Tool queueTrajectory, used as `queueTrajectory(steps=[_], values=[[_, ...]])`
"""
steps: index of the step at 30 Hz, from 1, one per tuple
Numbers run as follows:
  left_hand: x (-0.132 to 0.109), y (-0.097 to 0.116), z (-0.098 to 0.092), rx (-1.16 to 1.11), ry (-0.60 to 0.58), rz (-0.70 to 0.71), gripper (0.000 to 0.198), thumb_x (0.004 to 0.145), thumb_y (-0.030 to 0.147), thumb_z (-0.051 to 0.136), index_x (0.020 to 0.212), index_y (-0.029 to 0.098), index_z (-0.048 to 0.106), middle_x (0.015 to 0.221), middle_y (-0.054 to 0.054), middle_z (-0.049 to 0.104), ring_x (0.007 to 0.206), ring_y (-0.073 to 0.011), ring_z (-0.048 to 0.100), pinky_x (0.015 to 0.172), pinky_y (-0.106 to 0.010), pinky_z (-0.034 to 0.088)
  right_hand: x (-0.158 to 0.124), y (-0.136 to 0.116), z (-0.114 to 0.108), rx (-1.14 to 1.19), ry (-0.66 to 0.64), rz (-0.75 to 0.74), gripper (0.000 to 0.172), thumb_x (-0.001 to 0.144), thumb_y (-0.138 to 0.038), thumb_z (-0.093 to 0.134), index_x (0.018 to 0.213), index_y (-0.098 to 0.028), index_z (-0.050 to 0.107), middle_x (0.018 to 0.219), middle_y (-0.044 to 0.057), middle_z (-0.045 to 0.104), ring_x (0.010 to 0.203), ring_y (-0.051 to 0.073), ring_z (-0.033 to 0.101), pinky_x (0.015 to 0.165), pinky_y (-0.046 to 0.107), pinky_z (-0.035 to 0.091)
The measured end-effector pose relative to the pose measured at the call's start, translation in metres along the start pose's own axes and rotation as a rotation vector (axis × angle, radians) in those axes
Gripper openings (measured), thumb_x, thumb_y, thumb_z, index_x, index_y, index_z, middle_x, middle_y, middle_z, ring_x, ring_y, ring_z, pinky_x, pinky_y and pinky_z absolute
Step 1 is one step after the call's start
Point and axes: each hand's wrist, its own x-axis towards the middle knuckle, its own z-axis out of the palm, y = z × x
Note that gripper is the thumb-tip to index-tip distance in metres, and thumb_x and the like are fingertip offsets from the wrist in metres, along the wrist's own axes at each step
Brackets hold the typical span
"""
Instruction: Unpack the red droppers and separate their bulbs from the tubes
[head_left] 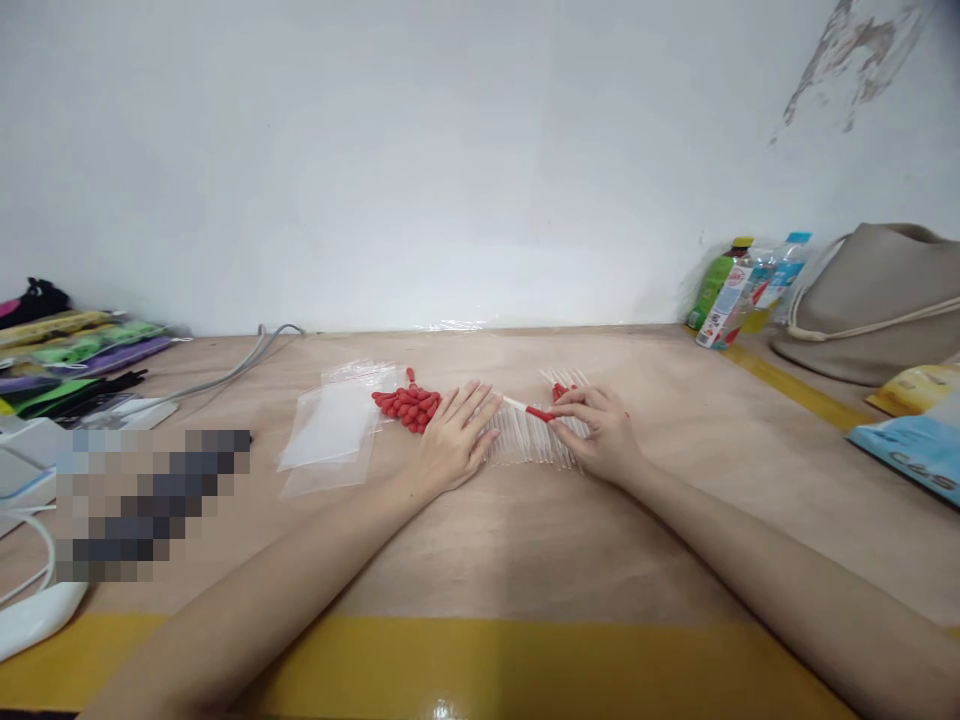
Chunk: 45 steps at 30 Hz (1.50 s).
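My right hand [596, 430] pinches a slim stick [538, 413], red at the near end and white at the other, between thumb and fingers. Its white tip points left, close to the fingertips of my left hand [459, 435]. That hand lies flat, fingers stretched out, over the left edge of a row of thin clear tubes [525, 440]. Just left of it is a pile of red drop-shaped pieces [409, 405], partly covered by the hand. Behind my right hand, more red pieces and pale pointed sticks [568, 380] show, partly hidden.
Clear plastic bags with white sheets [334, 430] lie left of the red pile. Bottles [731, 290], a grey-beige bag [870, 290] and a blue packet [911, 450] stand or lie at right. At left are colourful packets [90, 340], a grey cable [225, 375] and a blurred-out dark area.
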Motion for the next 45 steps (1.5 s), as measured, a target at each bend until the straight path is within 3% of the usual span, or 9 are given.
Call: queueTrajectory(steps=[9, 15, 18, 23, 31, 45], values=[[0.002, 0.002, 0.003, -0.022, 0.022, 0.115, 0.020, 0.086, 0.024, 0.046, 0.099, 0.018, 0.060, 0.108, -0.005, 0.062, 0.116, -0.0207, 0.046, 0.103, -0.047, 0.029, -0.011, -0.009, 0.007, -0.059, -0.003, -0.163, 0.012, 0.077, -0.023, 0.057, 0.085, -0.026, 0.066, 0.087, 0.002, 0.066, 0.081, 0.018, 0.053, 0.075, 0.036, 0.041], [0.003, 0.003, 0.004, -0.019, 0.043, 0.206, 0.018, 0.084, 0.020, 0.048, 0.098, 0.014, 0.059, 0.103, -0.006, 0.065, 0.109, -0.0201, 0.052, 0.098, -0.043, 0.038, -0.004, -0.022, 0.009, -0.130, -0.147, -0.233, 0.047, 0.078, -0.038, 0.055, 0.118, -0.015, 0.051, 0.114, 0.010, 0.058, 0.107, 0.025, 0.050, 0.094, 0.044, 0.037], [0.004, 0.003, 0.005, -0.002, 0.054, 0.259, 0.018, 0.084, 0.019, 0.048, 0.098, 0.013, 0.059, 0.103, -0.007, 0.065, 0.108, -0.0204, 0.053, 0.096, -0.041, 0.041, -0.003, -0.027, 0.019, -0.179, -0.168, -0.292, 0.040, 0.083, -0.033, 0.049, 0.116, -0.010, 0.052, 0.116, 0.013, 0.056, 0.114, 0.025, 0.047, 0.099, 0.045, 0.034], [0.004, 0.004, 0.004, 0.001, 0.063, 0.305, 0.017, 0.084, 0.017, 0.047, 0.094, 0.012, 0.059, 0.101, -0.009, 0.065, 0.103, -0.0194, 0.056, 0.095, -0.039, 0.043, -0.006, -0.025, 0.026, -0.146, -0.145, -0.360, 0.025, 0.086, -0.019, 0.044, 0.105, -0.012, 0.059, 0.104, 0.010, 0.064, 0.106, 0.021, 0.054, 0.099, 0.044, 0.036], [0.002, 0.006, 0.002, -0.087, 0.030, 0.306, 0.016, 0.084, 0.020, 0.046, 0.086, 0.012, 0.059, 0.096, -0.008, 0.067, 0.095, -0.0164, 0.060, 0.098, -0.037, 0.042, -0.007, -0.022, 0.021, -0.027, -0.131, -0.467, 0.022, 0.084, -0.013, 0.044, 0.099, -0.011, 0.061, 0.096, 0.010, 0.066, 0.094, 0.017, 0.060, 0.100, 0.040, 0.039], [-0.003, 0.003, -0.004, -0.203, 0.016, 0.270, 0.013, 0.082, 0.017, 0.048, 0.085, 0.013, 0.060, 0.092, -0.008, 0.067, 0.094, -0.0154, 0.061, 0.098, -0.037, 0.041, -0.014, -0.013, 0.010, -0.054, -0.098, -0.552, 0.026, 0.084, -0.008, 0.043, 0.105, -0.012, 0.059, 0.100, 0.009, 0.065, 0.104, 0.018, 0.055, 0.096, 0.039, 0.042]])
